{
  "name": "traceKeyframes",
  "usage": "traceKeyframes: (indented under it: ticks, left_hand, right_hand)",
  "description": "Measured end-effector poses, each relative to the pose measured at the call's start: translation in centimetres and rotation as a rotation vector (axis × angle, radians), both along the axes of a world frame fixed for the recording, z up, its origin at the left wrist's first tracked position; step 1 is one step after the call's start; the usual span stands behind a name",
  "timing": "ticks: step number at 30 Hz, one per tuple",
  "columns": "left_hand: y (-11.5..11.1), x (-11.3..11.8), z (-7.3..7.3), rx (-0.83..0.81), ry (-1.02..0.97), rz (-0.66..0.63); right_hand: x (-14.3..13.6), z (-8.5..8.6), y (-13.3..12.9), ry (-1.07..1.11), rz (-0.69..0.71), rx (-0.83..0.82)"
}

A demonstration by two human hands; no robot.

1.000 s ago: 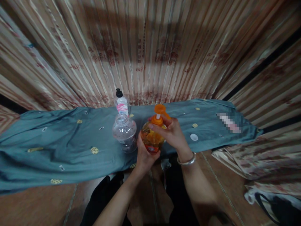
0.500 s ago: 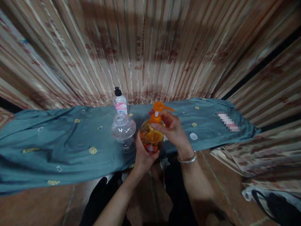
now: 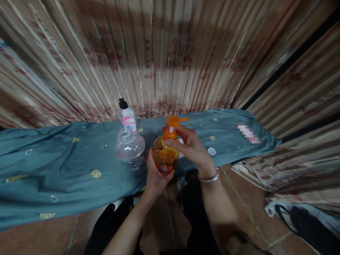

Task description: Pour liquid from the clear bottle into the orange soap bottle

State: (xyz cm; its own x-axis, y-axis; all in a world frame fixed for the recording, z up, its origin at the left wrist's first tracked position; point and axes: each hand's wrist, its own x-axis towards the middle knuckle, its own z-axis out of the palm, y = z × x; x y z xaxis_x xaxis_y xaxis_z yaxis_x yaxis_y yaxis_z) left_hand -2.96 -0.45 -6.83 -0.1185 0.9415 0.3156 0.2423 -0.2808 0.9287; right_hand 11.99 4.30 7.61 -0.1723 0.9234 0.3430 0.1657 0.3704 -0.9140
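An amber pump bottle [image 3: 165,154] stands upright near the front edge of the cloth-covered surface, with a red label low on its side. My left hand [image 3: 157,173] is wrapped round its lower body. The fingers of my right hand [image 3: 190,141] grip the orange collar just below the pump head [image 3: 174,121], whose spout points right. Left of it, close to my left hand, stands a clear open-mouthed plastic jar [image 3: 130,148]. Behind the jar is a clear bottle [image 3: 128,118] with a black cap and a pink label.
A green patterned cloth [image 3: 66,163] covers the narrow surface. To the right lie a small white round lid [image 3: 211,151] and a pixelated pinkish item [image 3: 249,133]. Pleated curtains [image 3: 164,63] hang behind. A black bag [image 3: 310,219] rests on the tiled floor at lower right.
The whole view has shifted, so everything on the surface appears further left. Both hands keep their hold on the pump bottle, and the spout has turned slightly.
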Motion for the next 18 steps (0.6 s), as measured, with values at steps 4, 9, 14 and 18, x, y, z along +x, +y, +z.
traceKeyframes:
  ticks: [4, 9, 14, 18]
  left_hand:
    - [0.03, -0.03, 0.09, 0.000, -0.002, -0.004]
    - [0.11, 0.07, -0.08, -0.002, -0.002, -0.002]
    - [0.05, 0.19, -0.39, -0.003, 0.000, 0.001]
    - [0.04, 0.29, -0.67, -0.002, -0.007, 0.000]
  right_hand:
    - [-0.13, -0.32, 0.01, -0.018, -0.104, 0.016]
    - [-0.15, -0.43, -0.03, 0.011, -0.202, 0.029]
    - [0.62, 0.17, -0.20, -0.004, 0.025, -0.006]
    - [0.16, 0.05, -0.38, -0.029, -0.162, 0.037]
